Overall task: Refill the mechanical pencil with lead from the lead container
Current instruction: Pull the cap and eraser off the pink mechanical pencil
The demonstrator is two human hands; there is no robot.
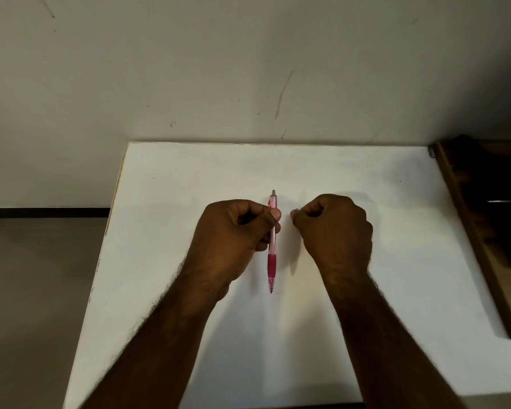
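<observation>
left hand (pixel 233 228): grips pink pencil (pixel 272 246) | right hand (pixel 334 228): curled, contents unclear

White desk (pixel 351 172) set with its far edge against a pale, off-white wall (pixel 189 69) marked by thin scuffs and scratches, one long streak (pixel 283 94) just above the desk's far edge. Left of the desk, a beige floor (pixel 33 290) meets the wall along a dark baseboard (pixel 45 212). At right, just beside the desk, dark wooden furniture (pixel 466 219) lies in shadow, its contents too dim to identify; the light is soft and even, dimming toward the upper right corner.
</observation>
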